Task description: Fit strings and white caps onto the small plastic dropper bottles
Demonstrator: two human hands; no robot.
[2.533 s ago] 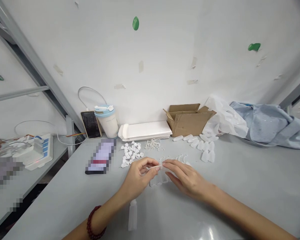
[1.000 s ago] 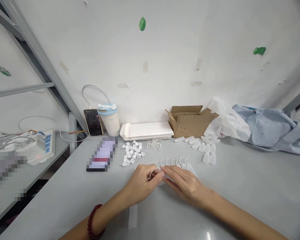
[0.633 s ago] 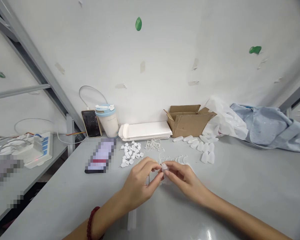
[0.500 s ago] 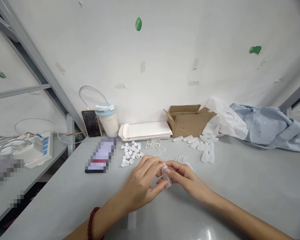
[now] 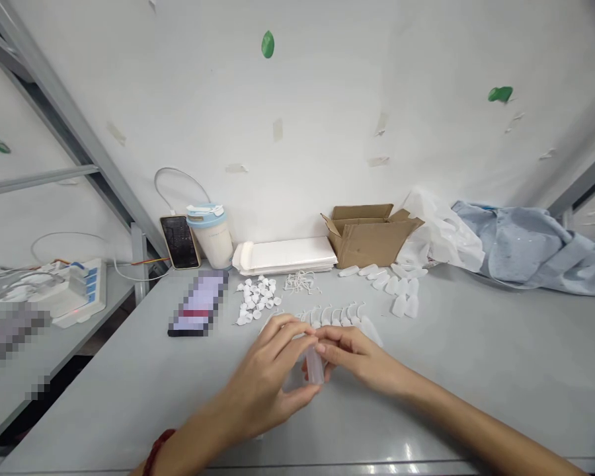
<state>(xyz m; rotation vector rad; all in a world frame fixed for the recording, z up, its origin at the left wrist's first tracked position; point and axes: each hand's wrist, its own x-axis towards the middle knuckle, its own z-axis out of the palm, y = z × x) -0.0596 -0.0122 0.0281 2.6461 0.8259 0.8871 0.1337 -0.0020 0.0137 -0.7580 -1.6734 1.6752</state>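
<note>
Since half a second ago, the translucent bottle [image 5: 315, 367] has shifted left and lower in the frame and stands nearer upright, with the left hand [image 5: 272, 363] spread wider along it. That suggests the work is now on the bottle's top end. Just below the frame's centre, the left hand's fingers reach over the top while its thumb sits at the base, bracing it end to end. The right hand [image 5: 359, 350] is closed in a pinch on the upper side. The hands meet at the top, hiding it. Stemmed pieces [image 5: 336, 321] lie on the counter [image 5: 476, 357] just beyond.
</note>
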